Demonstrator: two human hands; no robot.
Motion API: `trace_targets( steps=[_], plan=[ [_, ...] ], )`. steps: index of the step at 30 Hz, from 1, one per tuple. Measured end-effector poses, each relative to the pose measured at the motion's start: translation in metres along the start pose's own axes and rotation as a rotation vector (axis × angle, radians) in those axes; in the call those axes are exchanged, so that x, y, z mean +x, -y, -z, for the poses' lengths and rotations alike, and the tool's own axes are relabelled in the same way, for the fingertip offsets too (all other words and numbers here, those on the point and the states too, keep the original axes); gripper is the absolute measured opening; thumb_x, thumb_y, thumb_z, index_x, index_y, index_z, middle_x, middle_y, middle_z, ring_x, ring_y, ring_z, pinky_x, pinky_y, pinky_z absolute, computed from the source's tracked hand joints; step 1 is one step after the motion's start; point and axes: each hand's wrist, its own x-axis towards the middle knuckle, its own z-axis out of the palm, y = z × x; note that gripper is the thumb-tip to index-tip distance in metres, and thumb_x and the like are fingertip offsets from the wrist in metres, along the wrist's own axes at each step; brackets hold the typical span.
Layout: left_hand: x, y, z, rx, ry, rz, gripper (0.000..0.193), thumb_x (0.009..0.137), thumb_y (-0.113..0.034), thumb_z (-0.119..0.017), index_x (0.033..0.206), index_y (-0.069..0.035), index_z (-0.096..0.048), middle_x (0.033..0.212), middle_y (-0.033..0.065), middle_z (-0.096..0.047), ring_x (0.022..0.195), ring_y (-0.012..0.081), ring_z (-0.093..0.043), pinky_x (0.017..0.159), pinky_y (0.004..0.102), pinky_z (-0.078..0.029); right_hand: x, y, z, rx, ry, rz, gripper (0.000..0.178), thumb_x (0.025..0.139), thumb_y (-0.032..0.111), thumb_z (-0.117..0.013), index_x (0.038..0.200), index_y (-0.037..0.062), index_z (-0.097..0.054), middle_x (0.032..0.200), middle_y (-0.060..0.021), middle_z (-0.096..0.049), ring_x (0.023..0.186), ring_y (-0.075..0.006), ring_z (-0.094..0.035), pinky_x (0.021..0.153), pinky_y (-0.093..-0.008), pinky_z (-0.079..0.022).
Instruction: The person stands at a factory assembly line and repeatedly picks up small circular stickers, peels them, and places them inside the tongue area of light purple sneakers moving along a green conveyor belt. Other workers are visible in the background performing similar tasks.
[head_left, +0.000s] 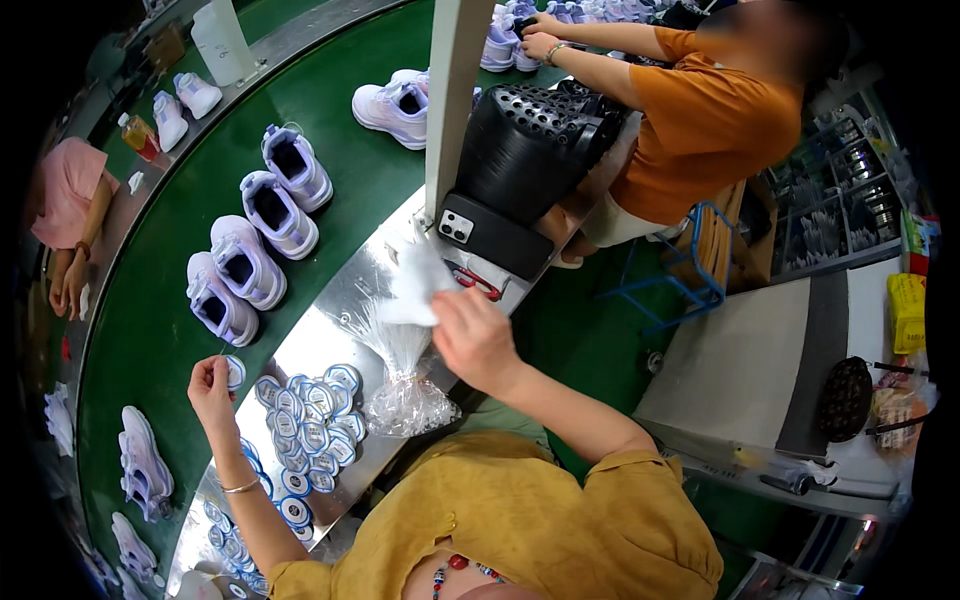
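My left hand [210, 392] pinches a round white tag with a blue rim [236, 372] over the green belt's edge. Blurred by motion, my right hand [473, 335] grips a thin white piece, cloth or paper [415, 285], above the metal ledge [325, 340]. Below it lies a bundle of clear plastic strands [400, 355] with its lower end in a crinkled plastic bag [408, 403]. A heap of round blue-rimmed tags [312, 410] spreads between my arms. Beyond my left hand, several pale lavender sneakers [235, 262] stand in a slanting row.
The green belt [330, 180] curves past the ledge. A black phone [495, 237] and red-handled snips [472, 282] lie beside a grey post [455, 110] and a black perforated basket [540, 140]. A co-worker in orange [700, 140] handles sneakers; another in pink [72, 195] sits across.
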Motion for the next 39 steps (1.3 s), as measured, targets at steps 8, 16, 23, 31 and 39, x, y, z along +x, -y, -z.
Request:
trace_targets(
  steps=[8,16,23,31,39],
  plan=[
    [0.000,0.008,0.001,-0.264,0.073,0.030,0.012,0.087,-0.013,-0.062,0.078,-0.005,-0.060,0.072,-0.0010,-0.058,0.058,0.0042,-0.047,0.052,0.0206,-0.036,0.009,-0.053,0.010,-0.116,0.165,-0.021,0.022,0.078,0.014,-0.061,0.096,0.0023,-0.061,0.099,-0.0106,-0.060,0.090,-0.0244,-0.057,0.077,-0.0357,-0.046],
    [-0.008,-0.023,0.005,-0.104,0.108,0.145,0.014,0.083,-0.010,-0.068,0.075,-0.005,-0.058,0.070,-0.0034,-0.057,0.061,0.0033,-0.050,0.053,0.0178,-0.038,0.012,-0.070,-0.026,-0.465,0.460,0.028,0.009,0.074,0.010,-0.057,0.080,0.0043,-0.053,0.082,-0.0125,-0.054,0.083,-0.0286,-0.057,0.066,-0.0403,-0.050],
    [-0.010,-0.016,0.023,-0.228,0.065,0.095,0.009,0.083,-0.008,-0.066,0.086,0.000,-0.063,0.077,-0.0010,-0.060,0.068,0.0046,-0.052,0.060,0.0194,-0.040,0.057,-0.026,0.027,-0.431,0.277,-0.054,0.007,0.082,0.008,-0.054,0.082,0.0018,-0.051,0.082,-0.0141,-0.055,0.080,-0.0303,-0.057,0.066,-0.0412,-0.050],
    [-0.015,-0.008,0.031,-0.278,0.104,0.156,0.011,0.086,-0.011,-0.064,0.086,-0.001,-0.063,0.073,-0.0030,-0.058,0.063,0.0033,-0.049,0.054,0.0186,-0.037,0.089,0.100,-0.061,0.795,0.626,-0.201,0.020,0.096,0.018,-0.047,0.103,0.0015,-0.057,0.071,-0.0027,-0.059,0.062,-0.0093,-0.053,0.057,-0.0252,-0.042],
    [-0.016,-0.004,0.030,-0.293,0.097,0.136,0.010,0.085,-0.011,-0.064,0.084,0.000,-0.063,0.074,-0.0025,-0.058,0.066,0.0041,-0.050,0.059,0.0185,-0.039,0.097,0.139,-0.166,1.145,0.996,-0.811,0.033,0.097,0.031,-0.050,0.092,0.0006,-0.060,0.063,0.0037,-0.046,0.049,-0.0035,-0.036,0.041,-0.0204,-0.025]
  ],
)
